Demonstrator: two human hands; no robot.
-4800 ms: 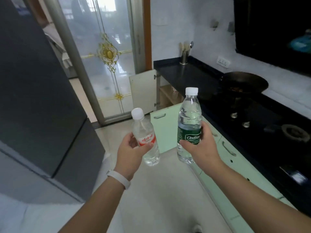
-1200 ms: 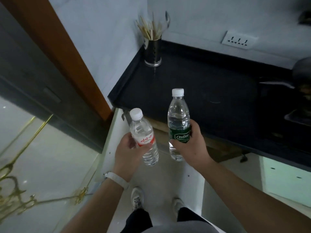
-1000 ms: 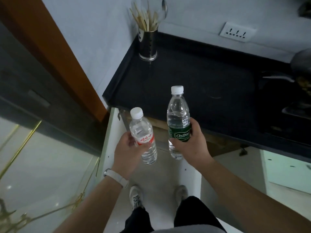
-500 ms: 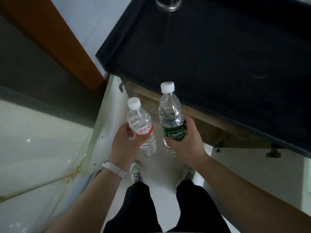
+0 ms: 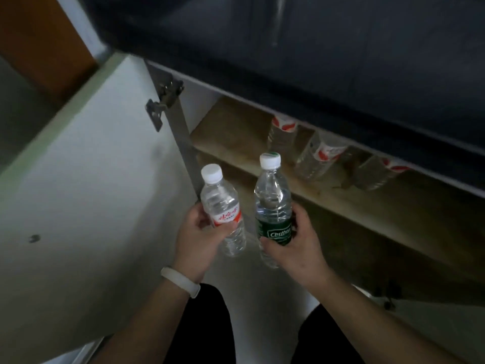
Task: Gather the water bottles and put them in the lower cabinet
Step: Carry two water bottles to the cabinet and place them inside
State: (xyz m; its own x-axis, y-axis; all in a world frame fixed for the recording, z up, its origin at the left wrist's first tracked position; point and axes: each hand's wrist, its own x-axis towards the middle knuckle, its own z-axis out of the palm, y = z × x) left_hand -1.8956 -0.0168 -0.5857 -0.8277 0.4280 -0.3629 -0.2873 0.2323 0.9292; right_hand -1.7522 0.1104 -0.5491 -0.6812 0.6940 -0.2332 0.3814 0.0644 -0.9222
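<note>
While both stay upright and just apart from each other, two water bottles are held in front of an open lower cabinet. The red-labelled bottle [image 5: 223,208], white-capped, is clasped around its middle by the left hand [image 5: 199,237]. The green-labelled bottle [image 5: 274,214], slightly taller, is wrapped at its label by the right hand [image 5: 294,248]. Neither bottle is inside the cabinet yet.

Beyond them, a wooden shelf [image 5: 236,132] shows inside the cabinet, carrying three stored bottles [image 5: 319,160] with red-and-white labels. Their tops are cut off by the dark countertop edge [image 5: 315,82] overhanging them, so their caps cannot be seen. The white cabinet door [image 5: 86,179] stands swung open to the left, its metal hinge [image 5: 165,98] blurred. A pale wristband [image 5: 179,281] circles the left wrist. The person's dark-trousered legs [image 5: 207,332] fill the bottom edge; the feet are out of view. The space under the shelf is too dark to make out.

Compared with half a second earlier, the view has dropped lower: the countertop surface has mostly gone from sight, the shelf and stored bottles have appeared, and the shoes are no longer visible.
</note>
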